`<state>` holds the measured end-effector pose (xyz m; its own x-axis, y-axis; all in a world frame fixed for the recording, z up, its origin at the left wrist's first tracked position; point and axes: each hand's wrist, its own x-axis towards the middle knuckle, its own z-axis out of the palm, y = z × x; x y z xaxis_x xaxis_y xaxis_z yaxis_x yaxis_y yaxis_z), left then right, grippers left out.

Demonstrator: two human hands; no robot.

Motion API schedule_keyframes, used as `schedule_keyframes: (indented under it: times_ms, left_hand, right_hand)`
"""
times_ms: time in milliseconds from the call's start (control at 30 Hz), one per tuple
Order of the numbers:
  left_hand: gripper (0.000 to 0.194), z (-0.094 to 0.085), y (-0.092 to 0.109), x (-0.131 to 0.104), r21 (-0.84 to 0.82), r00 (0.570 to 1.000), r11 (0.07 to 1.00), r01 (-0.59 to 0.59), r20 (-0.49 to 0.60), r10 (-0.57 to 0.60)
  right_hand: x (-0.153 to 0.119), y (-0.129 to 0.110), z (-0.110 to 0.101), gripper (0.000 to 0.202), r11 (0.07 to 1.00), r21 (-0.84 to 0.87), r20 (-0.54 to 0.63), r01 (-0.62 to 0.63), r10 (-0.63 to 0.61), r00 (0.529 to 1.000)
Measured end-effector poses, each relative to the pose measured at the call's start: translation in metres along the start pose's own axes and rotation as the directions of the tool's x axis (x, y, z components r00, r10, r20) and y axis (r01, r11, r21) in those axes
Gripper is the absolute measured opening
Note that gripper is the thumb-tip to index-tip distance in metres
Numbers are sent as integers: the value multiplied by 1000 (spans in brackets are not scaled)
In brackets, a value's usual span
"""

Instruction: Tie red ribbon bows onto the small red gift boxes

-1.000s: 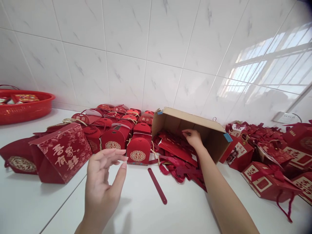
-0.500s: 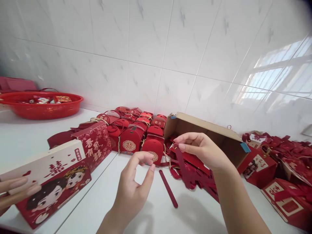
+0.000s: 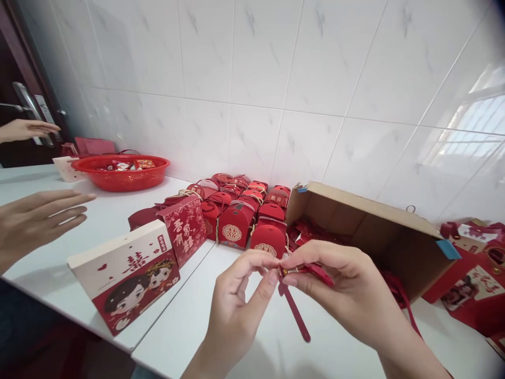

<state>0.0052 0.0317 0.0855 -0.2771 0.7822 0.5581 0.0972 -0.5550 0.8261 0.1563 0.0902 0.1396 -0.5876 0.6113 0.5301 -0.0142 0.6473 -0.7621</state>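
Observation:
Above the white table, my right hand (image 3: 339,284) pinches a folded dark red strap (image 3: 319,272) with a small gold-coloured piece near its end. My left hand (image 3: 242,305) meets it there, thumb and forefinger closed on the strap's tip; the exact contact is partly hidden by the fingers. Just below the hands, another flat dark red strap (image 3: 295,313) lies on the table. Behind them stand several red boxes with rounded tops, the nearest box (image 3: 268,237) bearing a gold round emblem. A cardboard carton (image 3: 355,210) on its side holds more red pieces.
A red-and-cream box (image 3: 134,284) with cartoon figures stands at left, beside a red box (image 3: 185,231). Another person's hands (image 3: 43,223) reach in from the left. A red plastic basin (image 3: 126,179) holds small packets. Red gift boxes (image 3: 469,284) crowd the right.
My right hand has brought its strap from the pile by the carton to my left hand, which has closed on it. The other person's hand has let go of the cartoon box. The view has turned left.

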Motion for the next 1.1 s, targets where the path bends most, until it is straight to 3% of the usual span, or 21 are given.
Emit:
schedule_keyframes:
  times_ms: [200,333,467,733,1100]
  left_hand:
    - [17,0,1,0,-294,963,917,268,107,-247]
    - [14,-4,1,0,-396,933,849,350,223,-281]
    - [12,-8,1,3,-417,924,830,370,261,-281]
    - [11,-10,3,3,-398,942,857,327,206,-264]
    - [6,-18,7,7,-213,950,946,244,247,-190]
  right_hand:
    - [-2,-5,1,18,986,-109,41,124,-120,992]
    - [-5,-2,2,18,966,-145,22,213,-212,977]
    - [-6,-2,4,15,946,-168,5,277,-280,960]
    - [-6,-5,7,11,929,-191,-8,317,-324,946]
    - [-6,-3,6,12,982,-49,85,184,-179,980]
